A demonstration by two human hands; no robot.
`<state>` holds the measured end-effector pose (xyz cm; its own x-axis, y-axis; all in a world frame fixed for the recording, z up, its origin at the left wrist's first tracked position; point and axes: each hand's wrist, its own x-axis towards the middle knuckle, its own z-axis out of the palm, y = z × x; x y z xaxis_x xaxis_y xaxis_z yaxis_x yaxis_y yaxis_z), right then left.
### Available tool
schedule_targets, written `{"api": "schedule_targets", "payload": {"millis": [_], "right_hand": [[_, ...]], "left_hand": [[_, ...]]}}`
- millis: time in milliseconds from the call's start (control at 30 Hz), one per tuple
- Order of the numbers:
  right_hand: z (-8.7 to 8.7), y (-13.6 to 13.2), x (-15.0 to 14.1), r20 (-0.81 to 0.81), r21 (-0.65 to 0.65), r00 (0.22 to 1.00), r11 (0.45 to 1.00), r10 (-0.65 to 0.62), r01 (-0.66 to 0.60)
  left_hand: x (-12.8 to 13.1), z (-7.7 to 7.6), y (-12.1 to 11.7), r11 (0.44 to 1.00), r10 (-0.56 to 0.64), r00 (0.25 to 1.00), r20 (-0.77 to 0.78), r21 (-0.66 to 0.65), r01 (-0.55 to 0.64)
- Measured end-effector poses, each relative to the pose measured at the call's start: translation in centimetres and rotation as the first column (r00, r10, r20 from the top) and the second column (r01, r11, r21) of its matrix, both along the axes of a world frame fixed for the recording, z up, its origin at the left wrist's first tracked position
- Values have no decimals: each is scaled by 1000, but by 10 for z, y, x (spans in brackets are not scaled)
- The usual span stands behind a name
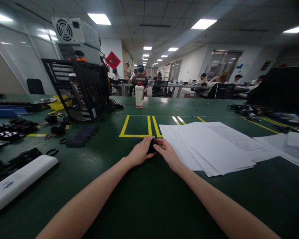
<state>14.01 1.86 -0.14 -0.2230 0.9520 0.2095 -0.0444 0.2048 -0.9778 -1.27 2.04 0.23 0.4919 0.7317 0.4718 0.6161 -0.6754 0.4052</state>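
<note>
Both of my hands meet at the middle of a green tabletop [109,199], around a small black object [151,146] whose kind I cannot make out. My left hand [141,151] is closed on its left side, with the fingers over its top and the thumb low in front. From the right, my right hand [166,151] touches it with bent fingertips. Much of the object is hidden by the fingers. A stack of printed paper sheets [214,146] lies just right of my right hand. Yellow tape lines [133,135] mark the table beyond my hands.
An open black computer case [89,89] stands back left, carrying power supplies [76,31]. A white cup with a red lid [139,95] stands behind the tape. Black parts [13,129] and a long white bar [22,181] lie left; cables [246,109] lie right. People sit farther back.
</note>
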Motion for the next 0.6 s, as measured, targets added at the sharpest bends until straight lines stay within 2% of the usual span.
{"api": "schedule_targets", "payload": {"millis": [100, 267, 600], "right_hand": [[1, -1, 1, -5, -19, 999, 999, 44, -44], [2, -5, 3, -13, 60, 997, 996, 74, -73], [2, 0, 0, 43, 5, 999, 1000, -31, 31]], "left_hand": [[0, 0, 1, 1000, -2, 1000, -7, -1, 2], [-1, 0, 2, 1000, 1, 1000, -23, -20, -1], [0, 0, 2, 1000, -2, 1000, -3, -16, 2]]}}
